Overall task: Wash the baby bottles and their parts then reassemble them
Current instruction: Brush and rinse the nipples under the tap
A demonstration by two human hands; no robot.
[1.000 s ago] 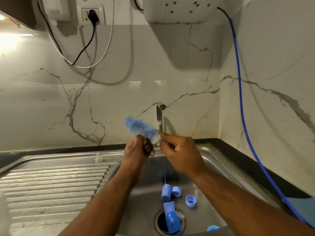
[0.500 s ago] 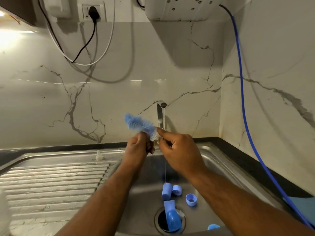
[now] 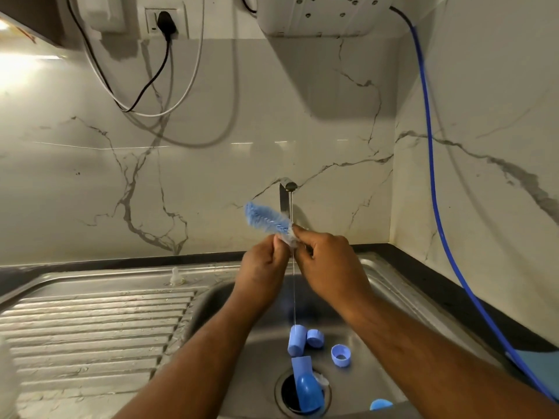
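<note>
Above the sink basin point(image 3: 257, 373), the left hand point(image 3: 261, 267) pinches a clear part point(image 3: 287, 239) and the right hand point(image 3: 329, 264) pinches the blue bottle brush point(image 3: 266, 217) at its base, bristles jutting up-left beyond both.

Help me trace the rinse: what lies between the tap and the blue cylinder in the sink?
In the head view, a thin water stream, falling from the tap between the left hand and right hand onto the blue cylinder.

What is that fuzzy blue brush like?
The brush has soft-looking blue bristles, paler near the bottom. It tilts up and to the left above the sink, beside the thin water stream. Its lower end sits in a clear piece pinched by the left hand; the right hand grips its hidden handle.
</note>
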